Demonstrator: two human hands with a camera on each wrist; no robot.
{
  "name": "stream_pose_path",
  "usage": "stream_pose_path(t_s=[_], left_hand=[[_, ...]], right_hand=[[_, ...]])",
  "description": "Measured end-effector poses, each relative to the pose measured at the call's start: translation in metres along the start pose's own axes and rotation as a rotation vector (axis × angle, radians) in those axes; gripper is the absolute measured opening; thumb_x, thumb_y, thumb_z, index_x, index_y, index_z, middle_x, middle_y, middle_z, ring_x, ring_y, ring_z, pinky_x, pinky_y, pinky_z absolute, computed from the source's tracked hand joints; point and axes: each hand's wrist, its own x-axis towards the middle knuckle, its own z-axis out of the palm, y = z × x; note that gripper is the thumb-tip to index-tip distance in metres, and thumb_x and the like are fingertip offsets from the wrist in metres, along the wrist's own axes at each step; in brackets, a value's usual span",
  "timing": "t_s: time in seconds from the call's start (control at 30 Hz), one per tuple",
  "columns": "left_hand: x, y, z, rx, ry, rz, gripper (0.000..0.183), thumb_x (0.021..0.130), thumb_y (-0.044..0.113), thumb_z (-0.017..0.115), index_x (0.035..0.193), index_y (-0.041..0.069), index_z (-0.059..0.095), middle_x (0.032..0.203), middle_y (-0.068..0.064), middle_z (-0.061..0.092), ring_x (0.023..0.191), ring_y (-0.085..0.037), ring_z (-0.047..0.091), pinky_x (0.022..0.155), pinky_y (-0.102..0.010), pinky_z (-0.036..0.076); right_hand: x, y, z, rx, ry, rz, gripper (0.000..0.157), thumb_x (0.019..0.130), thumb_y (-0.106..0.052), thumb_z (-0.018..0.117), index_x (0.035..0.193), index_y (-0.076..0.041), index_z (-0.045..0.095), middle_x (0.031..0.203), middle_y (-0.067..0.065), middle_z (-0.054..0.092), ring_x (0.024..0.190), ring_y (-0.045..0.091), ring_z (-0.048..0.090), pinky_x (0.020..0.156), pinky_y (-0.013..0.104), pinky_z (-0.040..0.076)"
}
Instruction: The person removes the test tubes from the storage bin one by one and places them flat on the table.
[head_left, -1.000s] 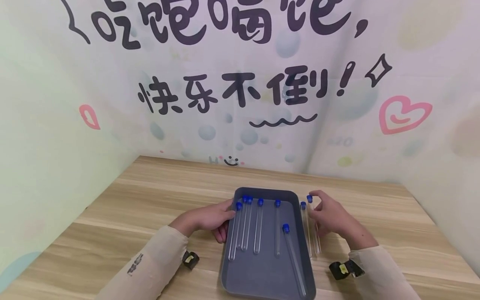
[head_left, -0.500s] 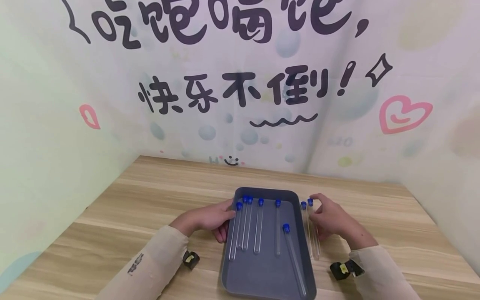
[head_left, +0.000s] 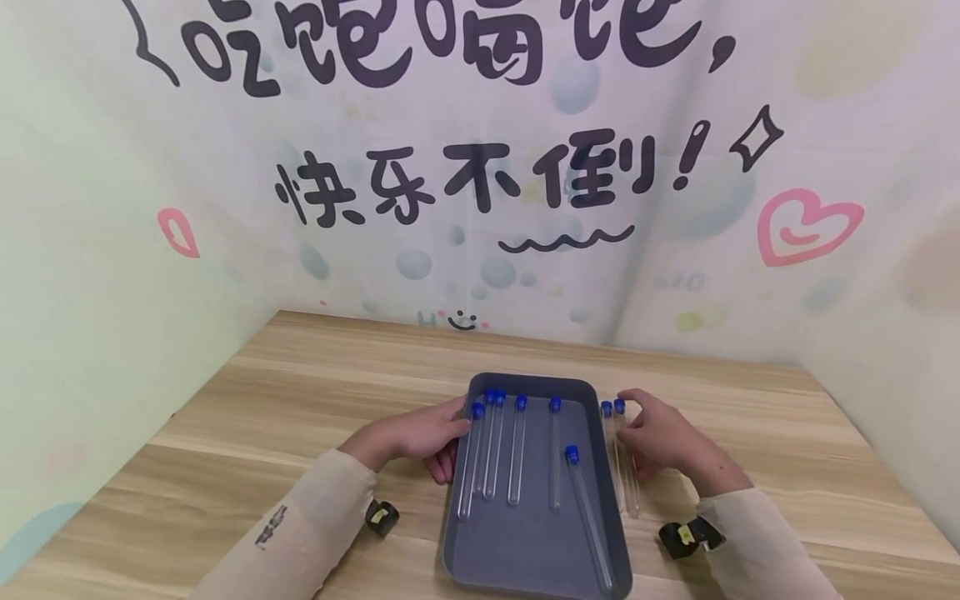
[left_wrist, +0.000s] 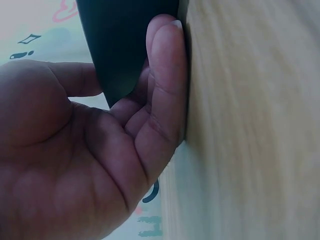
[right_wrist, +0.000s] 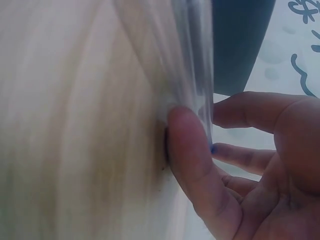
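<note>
I have the left hand (head_left: 423, 437) gripping the grey tray (head_left: 517, 550) at its left side, thumb by the rim, fingers curled low at the outer wall. My right hand (head_left: 663, 433), just off the tray's right side, pinches an outer capped tube (head_left: 632, 483), fingers narrow. Between that one and the tray's right wall is an inner capped tube (head_left: 613, 458); can't tell if I'm touching it too. Six blue-capped tubes (head_left: 517, 454) lie inside the tray: four toward its left, one right of centre, one slanted near its right wall. Tray's on the wood-grain counter (head_left: 300, 400), lettered backdrop (head_left: 465, 258) behind it.
</note>
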Motion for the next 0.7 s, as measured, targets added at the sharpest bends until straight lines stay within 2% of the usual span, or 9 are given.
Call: stream_pose_path(t_s=[0.7], left_hand=[[0.0016,-0.0020,0.0000,-0.005,-0.002,0.002,0.049,0.110,0.017,0.027,0.158,0.018,0.018,0.073,-0.014,0.067,0.055,-0.021,0.066,0.050,-0.037,0.060]], right_hand=[[0.0010,0.0022,0.0022,-0.042,-0.001,0.006,0.069,0.092,-0.002,0.058,0.153,-0.002,0.026,0.078,0.011,0.065,0.053,0.019,0.063,0.050,0.038,0.060]])
